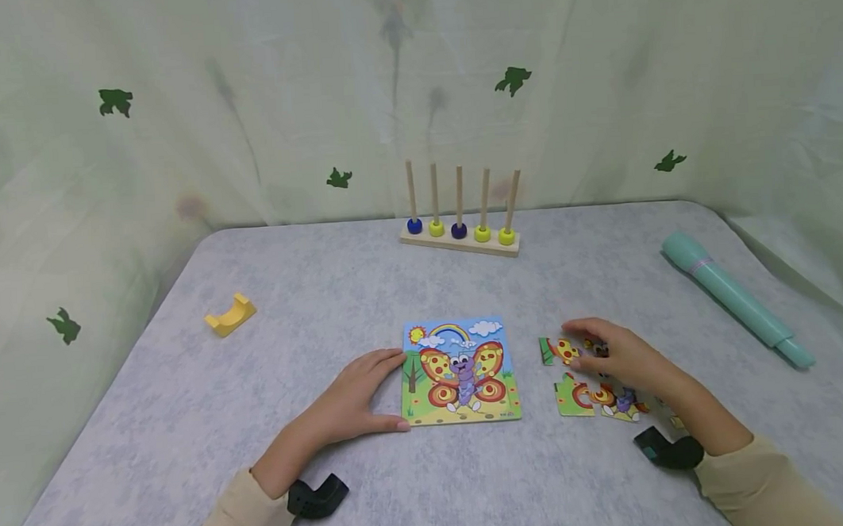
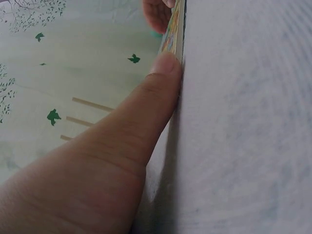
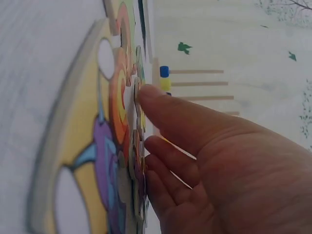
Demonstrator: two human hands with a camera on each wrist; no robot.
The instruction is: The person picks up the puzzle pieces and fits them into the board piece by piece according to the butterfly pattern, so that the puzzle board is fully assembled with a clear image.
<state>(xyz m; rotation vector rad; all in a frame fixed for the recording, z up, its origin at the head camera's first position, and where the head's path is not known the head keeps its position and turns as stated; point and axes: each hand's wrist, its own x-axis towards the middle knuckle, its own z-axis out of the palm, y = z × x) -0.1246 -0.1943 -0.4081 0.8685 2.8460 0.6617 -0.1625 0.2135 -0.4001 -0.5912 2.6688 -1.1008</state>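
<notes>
Left hand, relaxed, touches a puzzle; whether right hand grips pieces is unclear.

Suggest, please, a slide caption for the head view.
Left hand touching a butterfly picture board, right hand at loose puzzle pieces, bead rack behind.

Mottled grey-blue tabletop with rounded far corners.
Directly on it: a square, butterfly-printed puzzle board near centre; loose, printed puzzle pieces grouped to its right; a pale wooden five-peg stand near the far edge; a yellow, concave block left; a teal, tapered cylindrical object right, slanting.
</notes>
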